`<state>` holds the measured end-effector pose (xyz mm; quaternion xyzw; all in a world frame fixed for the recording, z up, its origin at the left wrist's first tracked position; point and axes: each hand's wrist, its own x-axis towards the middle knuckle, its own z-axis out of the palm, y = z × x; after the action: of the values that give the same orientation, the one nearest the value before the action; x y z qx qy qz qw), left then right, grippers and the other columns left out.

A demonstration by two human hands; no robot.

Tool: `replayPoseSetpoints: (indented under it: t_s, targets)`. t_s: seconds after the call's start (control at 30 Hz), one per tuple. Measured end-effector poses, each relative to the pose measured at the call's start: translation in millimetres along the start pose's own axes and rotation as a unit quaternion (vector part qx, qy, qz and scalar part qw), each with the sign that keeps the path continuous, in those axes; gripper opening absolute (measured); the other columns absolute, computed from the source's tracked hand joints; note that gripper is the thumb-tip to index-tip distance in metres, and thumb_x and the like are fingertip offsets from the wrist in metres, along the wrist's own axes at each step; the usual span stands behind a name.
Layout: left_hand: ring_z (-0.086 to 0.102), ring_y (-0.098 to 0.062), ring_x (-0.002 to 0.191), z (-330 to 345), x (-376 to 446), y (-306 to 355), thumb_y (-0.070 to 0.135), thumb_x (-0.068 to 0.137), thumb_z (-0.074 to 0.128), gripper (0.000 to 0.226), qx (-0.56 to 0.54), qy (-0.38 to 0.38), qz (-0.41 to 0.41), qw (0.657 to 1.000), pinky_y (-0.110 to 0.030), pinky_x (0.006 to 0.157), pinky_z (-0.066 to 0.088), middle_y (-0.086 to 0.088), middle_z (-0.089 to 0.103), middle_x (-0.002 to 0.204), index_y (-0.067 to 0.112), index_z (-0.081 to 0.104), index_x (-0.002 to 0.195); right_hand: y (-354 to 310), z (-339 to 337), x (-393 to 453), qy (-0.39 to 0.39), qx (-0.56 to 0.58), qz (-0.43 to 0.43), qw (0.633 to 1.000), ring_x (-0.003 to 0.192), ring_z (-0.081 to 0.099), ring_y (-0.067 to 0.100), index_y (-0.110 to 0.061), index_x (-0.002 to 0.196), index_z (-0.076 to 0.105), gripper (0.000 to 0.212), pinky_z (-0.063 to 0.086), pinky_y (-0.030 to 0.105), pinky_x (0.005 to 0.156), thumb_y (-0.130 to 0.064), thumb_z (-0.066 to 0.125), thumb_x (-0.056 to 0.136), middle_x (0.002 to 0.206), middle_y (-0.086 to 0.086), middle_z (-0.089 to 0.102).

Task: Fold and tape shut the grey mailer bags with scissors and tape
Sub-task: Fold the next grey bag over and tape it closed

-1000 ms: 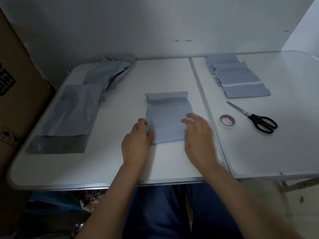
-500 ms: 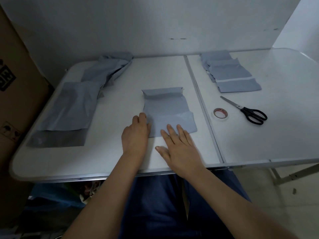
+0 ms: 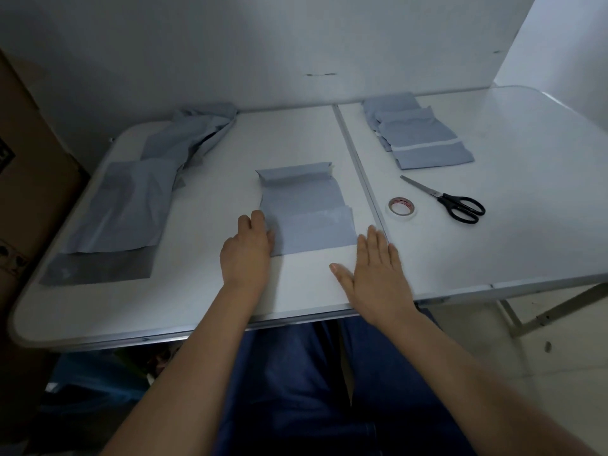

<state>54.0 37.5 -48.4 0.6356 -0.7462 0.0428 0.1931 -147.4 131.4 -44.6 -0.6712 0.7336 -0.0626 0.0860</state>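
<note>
Head view showed a white folding surface (image 3: 493,245) with a seam running front to back near its middle, set against a pale wall (image 3: 263,44). A brown cardboard box (image 3: 29,192) stood at the left edge of the surface. On the left part of the surface lay a pile of unfolded grey mailer bags (image 3: 131,205), flat at the near end and crumpled toward the wall. At the far right of the seam sat a stack of folded grey mailer bags (image 3: 424,139), the top one crossed by a pale strip. One grey mailer bag (image 3: 306,209) lay just left of the seam, in front of the person; its far edge was rolled over into a raised flap and its near portion was folded up over the body. The left hand (image 3: 248,248) rested at the bag's near-left corner, with the fingers loosely bent against the left edge; whether they pressed or pinched the bag could not be told. The right hand (image 3: 375,274) lay flat on the surface just beside the bag's near-right corner, grip released, fingers straight and together, thumb spread. Black-handled scissors (image 3: 450,200) lay closed on the right half, blades pointing toward the wall. A tape roll (image 3: 402,208) lay flat between the seam and the scissors, near the scissors but apart from them.
</note>
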Motion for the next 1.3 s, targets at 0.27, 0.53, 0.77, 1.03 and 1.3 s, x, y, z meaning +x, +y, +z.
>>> replayPoseSetpoints:
  t_s: [0.27, 0.53, 0.77, 1.03, 1.3]
  targets:
    - [0.052, -0.03, 0.058, -12, -1, 2, 0.023, 0.097, 0.048, 0.03, -0.019, -0.037, -0.024, 0.999, -0.035, 0.051, 0.046, -0.014, 0.052, 0.108, 0.011, 0.047, 0.124, -24, 3, 10, -0.032, -0.016, -0.125, 0.992, 0.147, -0.016, 0.029, -0.021, 0.154, -0.004, 0.091, -0.007, 0.041, 0.12, -0.068, -0.02, 0.078, 0.161, 0.012, -0.013]
    - [0.052, -0.024, 0.123, -21, -22, 34, 0.014, 0.087, 0.05, 0.043, -0.139, -0.095, 0.26, 0.951, -0.036, 0.104, 0.041, -0.006, 0.055, 0.136, 0.013, 0.059, 0.129, -26, 0, 10, -0.072, -0.037, -0.109, 0.991, 0.145, -0.024, 0.032, -0.019, 0.154, -0.004, 0.075, -0.011, 0.043, 0.118, -0.062, 0.008, 0.094, 0.158, 0.013, -0.022]
    - [0.016, -0.012, 0.147, -3, -37, 11, 0.042, 0.1, 0.013, 0.06, -0.083, -0.164, 0.202, 0.962, -0.025, 0.119, 0.003, -0.001, 0.02, 0.159, 0.015, 0.027, 0.151, -25, 1, 8, -0.067, -0.048, -0.105, 0.991, 0.144, -0.024, 0.035, -0.028, 0.152, -0.013, 0.079, -0.013, 0.045, 0.116, -0.068, 0.003, 0.086, 0.159, 0.009, -0.022]
    - [0.006, -0.01, 0.148, -10, -42, -2, 0.049, 0.095, 0.001, 0.067, -0.054, -0.185, 0.198, 0.961, -0.025, 0.118, 0.001, 0.006, 0.012, 0.16, 0.022, 0.019, 0.153, -26, -1, 7, -0.079, -0.055, -0.096, 0.991, 0.143, -0.024, 0.036, -0.027, 0.153, -0.014, 0.075, -0.01, 0.047, 0.118, -0.066, 0.009, 0.093, 0.158, 0.009, -0.024]
    - [0.009, -0.004, 0.146, -22, -52, -30, 0.049, 0.095, 0.002, 0.065, -0.044, -0.182, 0.148, 0.971, -0.023, 0.117, 0.001, 0.01, 0.014, 0.159, 0.026, 0.019, 0.153, -26, 0, 9, -0.079, -0.05, -0.093, 0.991, 0.143, -0.024, 0.036, -0.028, 0.153, -0.013, 0.077, -0.011, 0.047, 0.118, -0.068, 0.005, 0.089, 0.158, 0.011, -0.023]
